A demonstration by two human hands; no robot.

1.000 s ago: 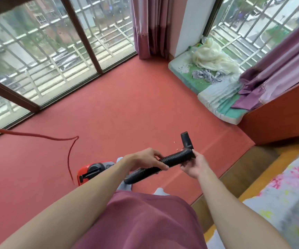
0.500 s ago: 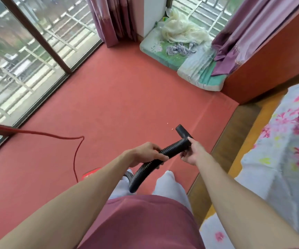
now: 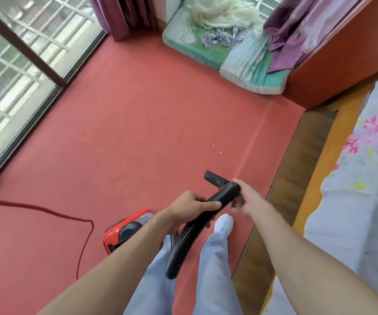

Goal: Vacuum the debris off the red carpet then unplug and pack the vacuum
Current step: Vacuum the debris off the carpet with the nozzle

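The hose (image 3: pixel 197 226) hangs before your legs. Your left hand (image 3: pixel 190 208) grips its middle, and your right hand (image 3: pixel 244 201) holds the bend behind the nozzle (image 3: pixel 214 178), above the carpet (image 3: pixel 138 133). The 2 crumbs (image 3: pixel 217 149) lie ahead, so a high pass may miss them. The cord (image 3: pixel 47 210) by the vacuum (image 3: pixel 124 228) may catch your foot. More of the vacuum shows than 0.5 s ago.

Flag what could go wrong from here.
The red cord loops across the carpet beside the vacuum, near the foot; a step could snag it. The hose hangs by the legs and might tangle. The nozzle is short of the specks; one pass may miss.
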